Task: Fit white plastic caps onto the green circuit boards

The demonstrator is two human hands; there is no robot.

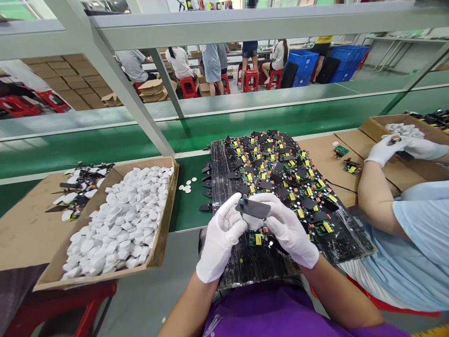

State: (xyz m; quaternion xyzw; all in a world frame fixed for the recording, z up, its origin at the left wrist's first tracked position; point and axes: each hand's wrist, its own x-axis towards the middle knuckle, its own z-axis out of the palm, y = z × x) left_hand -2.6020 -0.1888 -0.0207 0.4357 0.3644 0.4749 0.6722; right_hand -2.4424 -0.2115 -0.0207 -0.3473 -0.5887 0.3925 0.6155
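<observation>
Both my hands wear white gloves and meet over the near part of a black tray (245,269). Between them is a small circuit board assembly with a flat black plate (254,208) facing up. My left hand (222,234) pinches its left end, and my right hand (289,229) grips its right end; the fingers partly hide the underside. Beneath and beyond, the tray carries many green circuit boards (324,228) with yellow transformers and black plates. One board with a yellow part (257,239) lies just below my hands.
To the left stands a cardboard box (164,234) full of white discs (119,224). Several loose white discs (188,185) lie on the green bench. Finished-looking assemblies (79,187) are piled at far left. At right, a co-worker's gloved hands (389,149) work beside another box. A metal frame post (129,89) rises ahead.
</observation>
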